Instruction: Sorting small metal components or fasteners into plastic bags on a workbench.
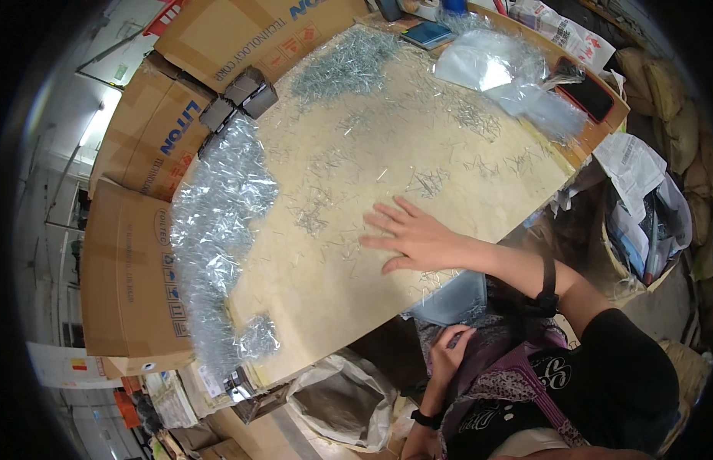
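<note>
My right hand (410,239) lies palm down with fingers spread on the pale wooden tabletop (303,307). Short thin metal pins (427,182) are scattered beyond its fingertips, in loose patches. Just below the near table edge is a grey-blue plastic container (452,299), with some pins at its upper rim. My left hand (448,351) is at the container's lower edge, its fingers curled against it; the exact grip is partly hidden.
A long heap of shiny pins (218,207) lines the left, before cardboard boxes (130,268); another heap (349,65) lies at the back. Clear plastic bags (494,61) and a phone (588,98) lie back right. An open white sack (341,402) stands below the near edge.
</note>
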`<action>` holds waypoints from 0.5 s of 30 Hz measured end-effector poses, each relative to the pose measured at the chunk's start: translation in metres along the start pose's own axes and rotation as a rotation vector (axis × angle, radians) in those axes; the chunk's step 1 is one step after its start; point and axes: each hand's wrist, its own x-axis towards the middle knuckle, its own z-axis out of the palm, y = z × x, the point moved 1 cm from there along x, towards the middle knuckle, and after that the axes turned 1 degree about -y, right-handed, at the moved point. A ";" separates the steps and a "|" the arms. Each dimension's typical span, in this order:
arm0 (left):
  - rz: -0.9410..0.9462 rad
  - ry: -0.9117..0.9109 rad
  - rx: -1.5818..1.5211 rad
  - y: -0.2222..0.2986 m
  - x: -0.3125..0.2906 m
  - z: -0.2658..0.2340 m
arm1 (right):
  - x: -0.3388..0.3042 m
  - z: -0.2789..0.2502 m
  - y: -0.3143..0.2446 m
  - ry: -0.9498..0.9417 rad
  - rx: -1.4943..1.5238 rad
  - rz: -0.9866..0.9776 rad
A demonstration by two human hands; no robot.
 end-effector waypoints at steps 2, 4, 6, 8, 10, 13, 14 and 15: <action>-0.023 -0.002 -0.012 -0.006 -0.001 0.002 | -0.006 0.003 0.000 -0.047 0.017 -0.081; -0.053 0.003 -0.029 -0.010 -0.003 0.001 | -0.027 -0.005 -0.008 -0.168 0.172 -0.146; -0.090 -0.006 -0.101 -0.010 -0.006 0.001 | -0.052 -0.026 -0.022 -0.161 0.223 -0.154; -0.067 -0.001 -0.072 -0.006 -0.007 -0.001 | -0.073 -0.039 -0.031 -0.154 0.282 -0.158; 0.018 0.038 -0.041 -0.002 -0.005 -0.001 | -0.091 -0.047 -0.033 -0.174 0.475 -0.155; 0.035 0.043 0.033 0.016 0.001 -0.003 | -0.117 -0.053 -0.029 -0.097 0.664 -0.106; 0.008 0.049 0.001 0.015 0.001 -0.001 | -0.126 -0.051 -0.027 0.007 0.626 -0.097; 0.005 0.049 0.001 0.013 0.002 -0.001 | -0.132 -0.052 -0.026 0.006 0.629 -0.096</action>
